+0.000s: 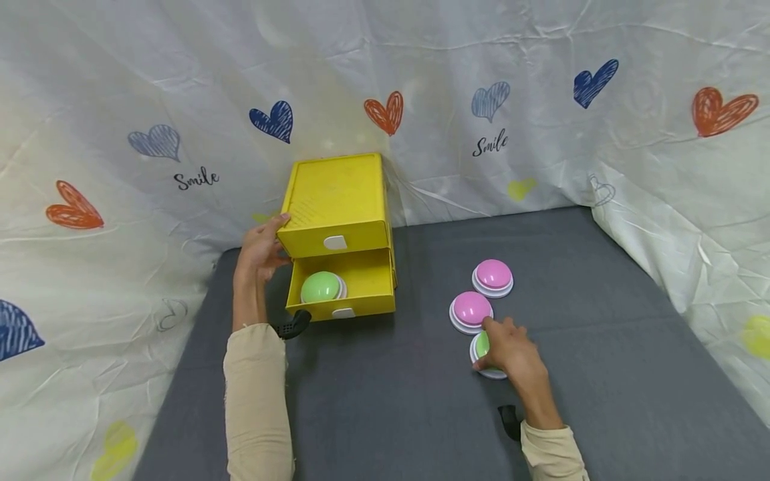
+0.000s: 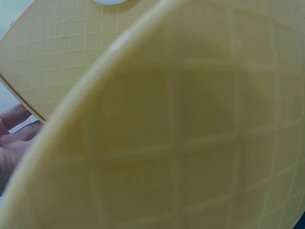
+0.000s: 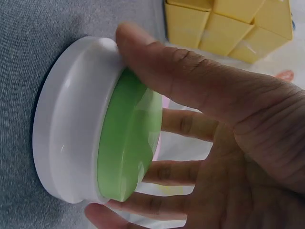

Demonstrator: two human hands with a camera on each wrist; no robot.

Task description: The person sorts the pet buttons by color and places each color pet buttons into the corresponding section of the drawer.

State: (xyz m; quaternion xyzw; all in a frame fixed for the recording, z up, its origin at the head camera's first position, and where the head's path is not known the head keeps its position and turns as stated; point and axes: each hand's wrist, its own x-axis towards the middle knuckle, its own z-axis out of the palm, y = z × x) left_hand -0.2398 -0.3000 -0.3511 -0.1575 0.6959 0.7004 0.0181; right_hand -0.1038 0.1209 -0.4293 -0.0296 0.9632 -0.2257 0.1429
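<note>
Basically, right hand (image 1: 516, 351): thumb and fingers curved round the green button (image 3: 126, 138), thumb at its white base (image 3: 71, 124).
Button feel: probably light, stiff plastic; glossy top looks slippery, so I'd pinch the base, not the dome.
Just past those fingertips: nearer pink button (image 1: 472, 308), then farther pink button (image 1: 494, 274).
Left hand (image 1: 261, 248): well left of them, fingers loosely extended at the yellow cabinet (image 1: 337, 194) corner.
Drawer: right of and below the left fingers, lower drawer (image 1: 373, 306) open, other green button (image 1: 321, 286) inside.
</note>
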